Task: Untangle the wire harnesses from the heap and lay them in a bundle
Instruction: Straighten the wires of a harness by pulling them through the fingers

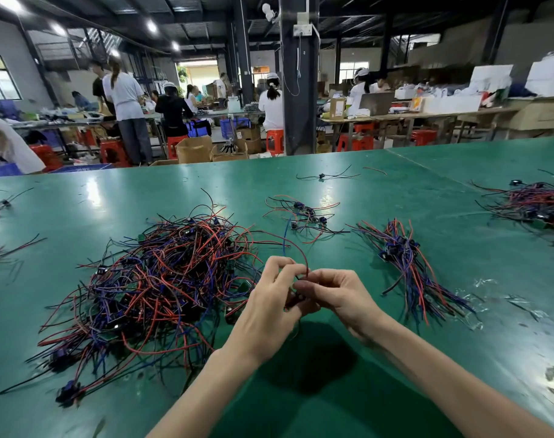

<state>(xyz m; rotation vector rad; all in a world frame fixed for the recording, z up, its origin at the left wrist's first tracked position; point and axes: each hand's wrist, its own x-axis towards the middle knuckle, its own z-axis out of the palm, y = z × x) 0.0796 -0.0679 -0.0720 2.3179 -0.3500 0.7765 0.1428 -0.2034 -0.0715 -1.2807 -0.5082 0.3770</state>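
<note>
At lower centre of the frame, left hand (271, 298) and right hand (339, 295) pinch one red-and-black wire harness (302, 260), seemingly freeing it from the tangled heap (155, 279) on the green counter (427, 374), next likely laying it on the bundle (408, 263) right of centre.

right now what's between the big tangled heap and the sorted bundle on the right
In the head view, the left hand and right hand meet there, pinching one harness over bare green table. A smaller loose cluster lies farther back.
</note>
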